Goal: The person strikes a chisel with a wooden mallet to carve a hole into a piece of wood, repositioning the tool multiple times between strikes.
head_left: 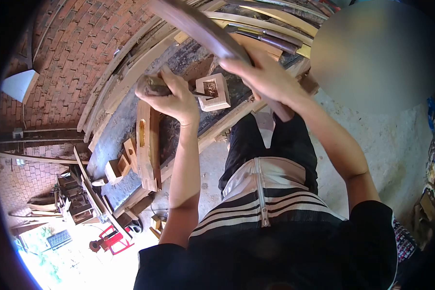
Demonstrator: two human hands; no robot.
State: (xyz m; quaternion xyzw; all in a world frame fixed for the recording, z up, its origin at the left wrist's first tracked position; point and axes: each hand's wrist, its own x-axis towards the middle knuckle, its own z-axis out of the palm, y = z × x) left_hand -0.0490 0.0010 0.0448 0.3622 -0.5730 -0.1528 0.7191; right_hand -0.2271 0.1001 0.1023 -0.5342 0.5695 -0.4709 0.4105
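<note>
My left hand (171,99) is wrapped round the wooden handle of a chisel (155,86). The chisel's metal blade (202,94) points right, its tip in the recess of a small pale wood block (220,102). Wood chips lie in that recess. My right hand (263,79) grips a long dark wooden bar (210,36), raised above the bench and slanting from the upper left down to near my knees. Below my left hand, a mortised wooden beam (147,145) lies on the bench, beside my left forearm.
Long boards (125,79) line the bench's far side, with more chisels (280,43) at the top. Small wood blocks (113,171) sit at the bench's left end. A red stool (118,241) stands at the lower left. A blurred round patch hides the upper right.
</note>
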